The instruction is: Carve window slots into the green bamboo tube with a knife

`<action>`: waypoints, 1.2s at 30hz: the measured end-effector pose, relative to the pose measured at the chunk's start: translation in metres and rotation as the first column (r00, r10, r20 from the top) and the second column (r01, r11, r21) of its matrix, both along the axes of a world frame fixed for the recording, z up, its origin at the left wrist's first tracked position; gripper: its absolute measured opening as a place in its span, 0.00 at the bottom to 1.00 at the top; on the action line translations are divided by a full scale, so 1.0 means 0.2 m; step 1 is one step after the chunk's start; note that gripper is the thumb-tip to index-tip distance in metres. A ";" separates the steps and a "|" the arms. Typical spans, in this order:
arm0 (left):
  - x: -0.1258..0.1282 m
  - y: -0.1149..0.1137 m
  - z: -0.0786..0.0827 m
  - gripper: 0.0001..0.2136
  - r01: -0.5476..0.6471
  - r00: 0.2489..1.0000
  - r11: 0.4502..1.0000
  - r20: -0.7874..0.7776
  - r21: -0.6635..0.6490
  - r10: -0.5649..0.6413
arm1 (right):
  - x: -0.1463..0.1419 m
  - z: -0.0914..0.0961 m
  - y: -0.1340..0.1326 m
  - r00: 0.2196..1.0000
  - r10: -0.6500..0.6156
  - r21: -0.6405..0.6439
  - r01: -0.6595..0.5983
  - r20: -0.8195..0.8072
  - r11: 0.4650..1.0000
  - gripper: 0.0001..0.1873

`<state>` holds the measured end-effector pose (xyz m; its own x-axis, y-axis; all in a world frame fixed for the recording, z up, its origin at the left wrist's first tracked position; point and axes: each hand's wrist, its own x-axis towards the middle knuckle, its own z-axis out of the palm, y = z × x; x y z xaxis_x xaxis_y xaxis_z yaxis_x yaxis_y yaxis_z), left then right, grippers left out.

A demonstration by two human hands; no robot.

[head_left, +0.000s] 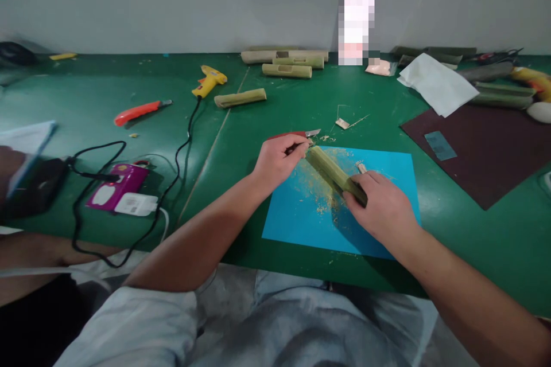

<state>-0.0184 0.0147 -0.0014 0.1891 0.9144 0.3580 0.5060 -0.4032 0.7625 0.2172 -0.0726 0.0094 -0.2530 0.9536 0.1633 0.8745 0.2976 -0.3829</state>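
A green bamboo tube (pixel 329 167) slants over a blue sheet (pixel 284 223) strewn with shavings. My right hand (pixel 383 203) is closed round the tube's near end. At its far end is my left hand (pixel 278 160), fingers pinched together; what they hold, if anything, is too small to make out. Just behind the left hand is a red utility knife (pixel 313 133) with its blade out, its handle partly hidden by that hand. A small pale piece (pixel 360 167) shows beside my right hand.
Cut bamboo pieces (pixel 287 71) lie toward the wall. Left are a yellow glue gun (pixel 209 81), an orange cutter (pixel 138 113) and a purple power strip (pixel 120 183) with a black cord. A dark brown sheet (pixel 477 166) and white paper (pixel 437 83) lie right. Another person sits at far left.
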 end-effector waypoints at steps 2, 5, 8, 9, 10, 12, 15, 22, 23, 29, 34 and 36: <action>0.00 0.00 0.00 0.09 0.025 0.999 1.000 -0.043 0.016 -0.025 | 0.00 0.00 0.00 1.000 -0.002 0.010 0.002 -0.005 1.000 0.10; 0.01 -0.01 0.00 0.09 0.042 0.997 0.999 -0.067 0.005 -0.041 | 0.00 0.00 0.00 0.999 -0.032 0.042 0.032 0.011 0.999 0.11; 0.01 0.00 0.00 0.10 0.040 0.996 0.999 -0.075 -0.004 -0.040 | 0.00 0.01 0.00 0.998 -0.029 0.087 0.024 0.064 0.996 0.11; 0.01 0.00 0.00 0.10 0.038 0.996 0.999 -0.081 -0.002 -0.038 | 0.00 0.01 0.00 0.997 -0.022 0.098 0.014 0.080 0.995 0.11; 0.01 0.00 0.00 0.10 0.038 0.995 0.999 -0.088 0.006 -0.037 | 0.00 0.01 0.00 0.996 -0.017 0.104 0.007 0.090 0.995 0.11; 0.01 0.01 0.00 0.09 0.046 0.994 0.998 -0.102 0.034 -0.042 | 0.00 0.01 0.00 0.996 -0.017 0.099 0.008 0.092 0.995 0.11; 0.02 0.01 -0.02 0.09 0.064 0.992 0.997 -0.107 0.039 -0.060 | 0.00 0.00 0.00 0.998 -0.017 0.062 0.013 0.059 0.998 0.11; 0.02 0.01 -0.08 0.10 0.199 0.963 0.945 -0.232 0.261 -0.139 | 0.01 -0.02 0.00 1.000 0.005 0.011 -0.005 -0.002 1.000 0.11; 0.02 0.01 -0.08 0.10 0.215 0.956 0.937 -0.255 0.276 -0.144 | 0.01 -0.02 0.01 1.000 0.006 0.007 -0.006 -0.004 1.000 0.11; 0.04 0.00 -0.05 0.09 0.170 0.965 0.947 -0.242 0.271 -0.104 | 0.00 -0.02 0.01 1.000 0.002 -0.020 -0.002 -0.006 1.000 0.11; 0.04 0.01 -0.06 0.09 0.179 0.961 0.953 -0.249 0.243 -0.117 | 0.00 -0.02 0.00 1.000 0.010 -0.018 -0.009 0.009 1.000 0.11; 0.04 0.01 -0.06 0.08 0.167 0.968 0.961 -0.222 0.219 -0.118 | 0.00 -0.02 0.00 1.000 0.012 -0.008 -0.012 0.009 1.000 0.11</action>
